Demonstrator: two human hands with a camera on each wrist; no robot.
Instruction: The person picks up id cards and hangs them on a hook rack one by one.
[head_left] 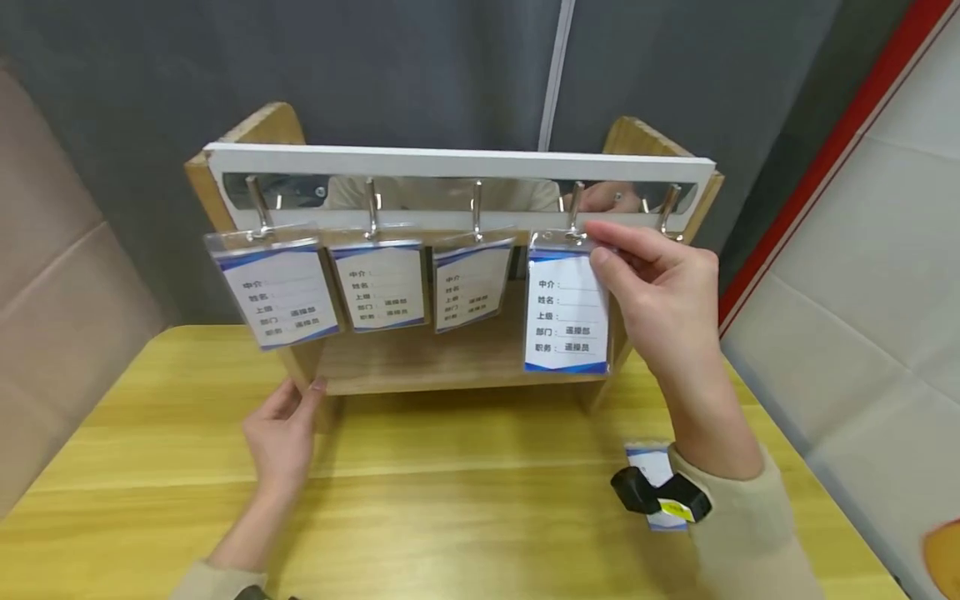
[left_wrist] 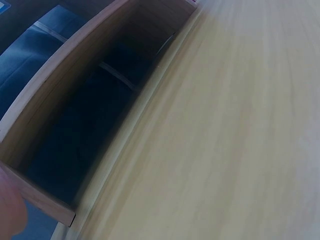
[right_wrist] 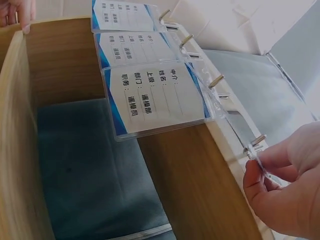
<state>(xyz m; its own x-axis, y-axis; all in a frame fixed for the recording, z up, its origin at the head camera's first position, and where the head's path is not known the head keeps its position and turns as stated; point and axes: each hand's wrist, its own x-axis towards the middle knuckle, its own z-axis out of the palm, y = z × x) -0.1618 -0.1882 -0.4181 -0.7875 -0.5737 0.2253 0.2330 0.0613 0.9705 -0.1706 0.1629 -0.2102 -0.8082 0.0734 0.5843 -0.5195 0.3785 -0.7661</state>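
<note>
My right hand (head_left: 667, 292) pinches the top right corner of a clear badge holder (head_left: 567, 312) with a blue-and-white card, at the fourth hook (head_left: 576, 204) from the left. In the right wrist view, the thumb and fingers (right_wrist: 255, 187) meet on the holder's edge right by the hook tip. Three similar badge holders (head_left: 386, 283) hang from the hooks to the left. My left hand (head_left: 281, 437) grips the lower left side of the wooden rack (head_left: 412, 379); its fingers are partly hidden behind the panel.
The fifth hook (head_left: 670, 204) at the right end of the rail is bare. Another badge (head_left: 660, 467) lies on the wooden table (head_left: 465, 500) under my right wrist. A dark grey partition (head_left: 420, 67) stands behind the rack, and a white padded wall (head_left: 862, 275) is to the right.
</note>
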